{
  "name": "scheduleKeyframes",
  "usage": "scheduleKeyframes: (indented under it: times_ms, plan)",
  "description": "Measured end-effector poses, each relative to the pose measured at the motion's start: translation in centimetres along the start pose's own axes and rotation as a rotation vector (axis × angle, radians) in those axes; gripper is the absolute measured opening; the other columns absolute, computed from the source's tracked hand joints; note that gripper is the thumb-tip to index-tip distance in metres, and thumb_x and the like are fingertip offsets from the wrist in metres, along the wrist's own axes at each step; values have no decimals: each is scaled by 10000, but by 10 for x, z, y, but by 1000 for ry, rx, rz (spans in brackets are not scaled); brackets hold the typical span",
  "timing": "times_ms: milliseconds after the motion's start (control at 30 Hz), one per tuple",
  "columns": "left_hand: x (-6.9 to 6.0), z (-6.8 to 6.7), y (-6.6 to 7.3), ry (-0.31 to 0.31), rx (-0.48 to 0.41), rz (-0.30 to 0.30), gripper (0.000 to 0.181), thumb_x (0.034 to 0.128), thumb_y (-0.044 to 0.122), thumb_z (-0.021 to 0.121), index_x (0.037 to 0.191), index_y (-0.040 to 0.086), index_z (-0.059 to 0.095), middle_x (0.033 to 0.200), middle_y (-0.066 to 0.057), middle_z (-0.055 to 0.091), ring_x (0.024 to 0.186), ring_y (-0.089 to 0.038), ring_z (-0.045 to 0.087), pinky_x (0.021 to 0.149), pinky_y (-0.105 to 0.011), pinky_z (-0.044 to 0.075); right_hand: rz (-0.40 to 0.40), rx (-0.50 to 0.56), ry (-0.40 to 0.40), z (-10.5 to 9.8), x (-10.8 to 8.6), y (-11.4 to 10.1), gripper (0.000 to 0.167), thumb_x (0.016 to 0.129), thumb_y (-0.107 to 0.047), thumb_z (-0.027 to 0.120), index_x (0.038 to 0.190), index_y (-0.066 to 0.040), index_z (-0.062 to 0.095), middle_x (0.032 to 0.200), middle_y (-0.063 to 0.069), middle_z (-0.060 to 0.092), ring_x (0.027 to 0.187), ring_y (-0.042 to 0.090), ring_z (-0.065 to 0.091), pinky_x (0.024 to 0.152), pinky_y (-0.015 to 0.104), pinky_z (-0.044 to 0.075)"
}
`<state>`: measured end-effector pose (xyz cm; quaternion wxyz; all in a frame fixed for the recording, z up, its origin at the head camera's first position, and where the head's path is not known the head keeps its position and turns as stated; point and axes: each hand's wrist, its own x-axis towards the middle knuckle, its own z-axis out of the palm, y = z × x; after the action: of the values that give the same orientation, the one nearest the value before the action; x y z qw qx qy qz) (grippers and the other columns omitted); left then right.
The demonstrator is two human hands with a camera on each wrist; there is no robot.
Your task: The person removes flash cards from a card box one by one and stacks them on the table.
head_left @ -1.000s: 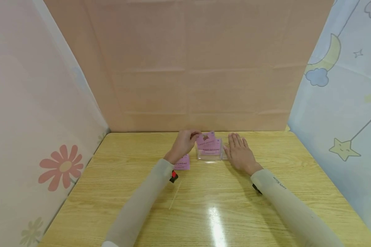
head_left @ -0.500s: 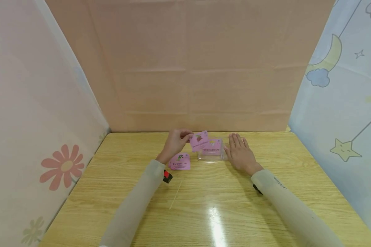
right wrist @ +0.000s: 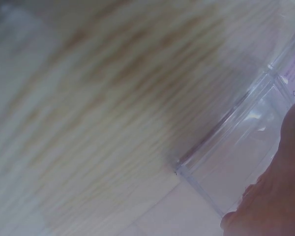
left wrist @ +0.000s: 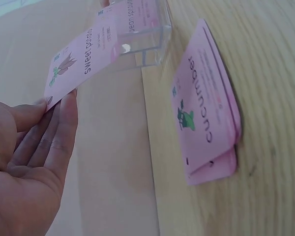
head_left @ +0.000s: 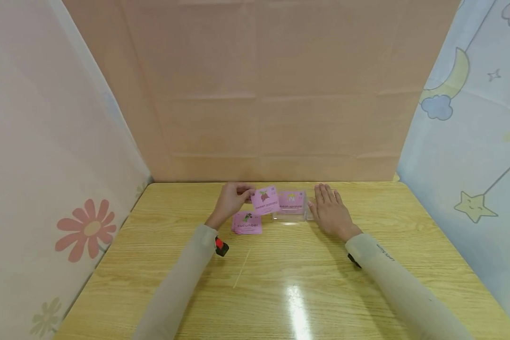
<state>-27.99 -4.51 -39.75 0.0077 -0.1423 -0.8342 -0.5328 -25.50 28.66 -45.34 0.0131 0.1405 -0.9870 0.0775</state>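
My left hand (head_left: pixel 231 202) pinches a pink "sweet potato" card (head_left: pixel 265 200) by its corner between thumb and fingers, as the left wrist view also shows. The card is tilted in the air, left of a clear plastic holder (head_left: pixel 289 218). A pink "bean sprouts" card (head_left: pixel 292 200) stands in that holder. Below the left hand a small stack of pink cards (left wrist: pixel 201 113) lies on the table, "cucumber" on top. My right hand (head_left: pixel 331 212) rests with straight fingers on the right part of the clear holder (right wrist: pixel 236 162); its fingers hide much of that part.
Everything sits near the back edge of a wooden table (head_left: pixel 263 283). A plain peach-coloured backdrop (head_left: pixel 255 118) rises behind it. Patterned cloths stand at the left (head_left: pixel 34 141) and the right (head_left: pixel 471 165).
My left hand has moved left, drawing the sweet potato card away from the holder and uncovering the bean sprouts card. The cucumber stack shows more fully. The right hand stays still.
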Motion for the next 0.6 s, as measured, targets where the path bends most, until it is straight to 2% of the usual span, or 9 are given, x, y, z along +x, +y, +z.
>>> scheduleKeyframes:
  times_ms: [67, 200, 600]
  plan:
    - [-1, -2, -5, 1, -15, -22, 177, 1027, 87, 671, 1126, -21, 769, 1069, -200, 788, 851, -216, 789, 882, -522, 653, 1, 1, -5, 0, 0, 0, 716, 1153, -410, 219, 1656, 65, 36, 1751, 278, 78, 1642, 456, 32, 1334, 648, 34]
    - [-3, -6, -13, -3, -36, -46, 186, 1030, 93, 669, 1138, -19, 771, 1084, -216, 783, 846, -225, 794, 875, -511, 659, 0, -4, -14, 1, 1, 2, 721, 1154, -424, 199, 1658, 59, 17, 1754, 274, 59, 1643, 455, 16, 1333, 652, 26]
    - [-7, -10, -26, -18, -32, -154, 205, 1033, 102, 668, 1171, -17, 762, 1102, -216, 775, 903, -304, 793, 869, -479, 662, -6, 0, 6, 4, 2, 3, 720, 1149, -420, 216, 1657, 64, 52, 1749, 282, 93, 1642, 458, 48, 1334, 652, 42]
